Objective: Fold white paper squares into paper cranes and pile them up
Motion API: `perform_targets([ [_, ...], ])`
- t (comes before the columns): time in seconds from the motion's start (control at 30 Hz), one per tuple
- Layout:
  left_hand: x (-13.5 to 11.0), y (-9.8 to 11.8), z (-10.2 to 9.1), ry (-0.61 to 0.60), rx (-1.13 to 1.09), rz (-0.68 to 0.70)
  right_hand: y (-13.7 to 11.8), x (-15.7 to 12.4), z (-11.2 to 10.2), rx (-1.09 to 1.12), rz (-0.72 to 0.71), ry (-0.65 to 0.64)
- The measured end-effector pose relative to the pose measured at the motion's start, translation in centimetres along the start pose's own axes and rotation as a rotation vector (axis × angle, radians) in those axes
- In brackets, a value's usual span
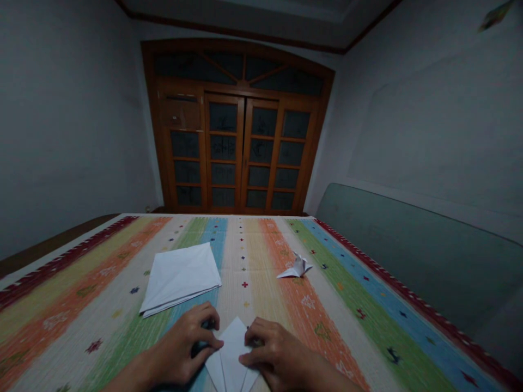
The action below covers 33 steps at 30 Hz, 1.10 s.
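Our left hand [183, 348] and our right hand [278, 351] held a narrow grip on the folded white paper [232, 354], pressing in on it from either side. The paper was a creased, pointed shape on the cloth, its tip aimed away from us and its long axis running straight ahead. Beyond our left hand lay a stack of folded white paper [180, 277], and farther right a small paper origami figure [296, 267] sat on the striped woven cloth [102, 321]. Wooden glazed doors [241, 152] stood beyond.
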<state>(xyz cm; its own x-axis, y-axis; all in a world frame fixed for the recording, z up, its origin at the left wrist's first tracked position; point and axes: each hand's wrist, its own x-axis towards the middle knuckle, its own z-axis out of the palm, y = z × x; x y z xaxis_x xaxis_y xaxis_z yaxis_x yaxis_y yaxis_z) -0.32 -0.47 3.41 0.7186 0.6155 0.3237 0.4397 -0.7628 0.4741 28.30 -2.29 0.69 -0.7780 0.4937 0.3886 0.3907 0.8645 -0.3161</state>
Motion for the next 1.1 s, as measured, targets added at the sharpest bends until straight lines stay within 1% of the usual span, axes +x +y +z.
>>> perform_targets([
  [0.13,0.1,0.4,-0.1,0.009,0.034,-0.004,0.6,-0.3,0.6,-0.006,0.001,0.029],
  [0.27,0.1,0.7,-0.1,-0.028,0.09,0.017,1.3,-0.6,1.1,-0.007,0.017,0.059],
  [0.4,-0.2,0.3,0.2,-0.072,0.083,0.057,1.2,-0.4,0.7,-0.001,0.0,0.043],
  [0.53,-0.5,-0.4,0.6,-0.107,0.055,0.055,1.1,-0.1,0.1,-0.029,-0.033,0.033],
  [0.6,-0.6,-0.7,0.6,-0.119,0.042,0.053,1.1,0.0,0.1,-0.07,-0.066,0.034],
  [0.67,-0.7,-1.0,0.6,-0.148,0.052,0.064,1.4,-0.1,0.5,-0.132,-0.108,0.058],
  [0.7,-0.7,-1.1,0.5,-0.157,0.064,0.069,1.6,-0.2,0.9,-0.163,-0.17,0.076],
  [0.77,-0.8,-1.3,0.5,-0.173,0.082,0.088,2.0,-0.5,2.0,-0.217,-0.207,0.073],
  [0.83,-0.8,-1.5,0.5,-0.166,0.082,0.105,2.6,-0.8,3.4,-0.223,-0.271,0.052],
  [0.93,-0.7,-1.6,0.7,-0.144,0.065,0.121,3.4,-1.2,5.3,-0.194,-0.307,0.047],
  [1.0,-0.5,-1.2,0.7,-0.139,0.066,0.105,3.6,-1.2,5.8,-0.15,-0.282,0.031],
  [1.07,-0.2,-0.4,0.5,-0.129,0.071,0.069,3.2,-1.0,5.3,-0.075,-0.234,0.017],
  [1.1,0.0,0.0,0.5,-0.116,0.07,0.043,2.9,-0.9,4.7,-0.027,-0.184,0.031],
])
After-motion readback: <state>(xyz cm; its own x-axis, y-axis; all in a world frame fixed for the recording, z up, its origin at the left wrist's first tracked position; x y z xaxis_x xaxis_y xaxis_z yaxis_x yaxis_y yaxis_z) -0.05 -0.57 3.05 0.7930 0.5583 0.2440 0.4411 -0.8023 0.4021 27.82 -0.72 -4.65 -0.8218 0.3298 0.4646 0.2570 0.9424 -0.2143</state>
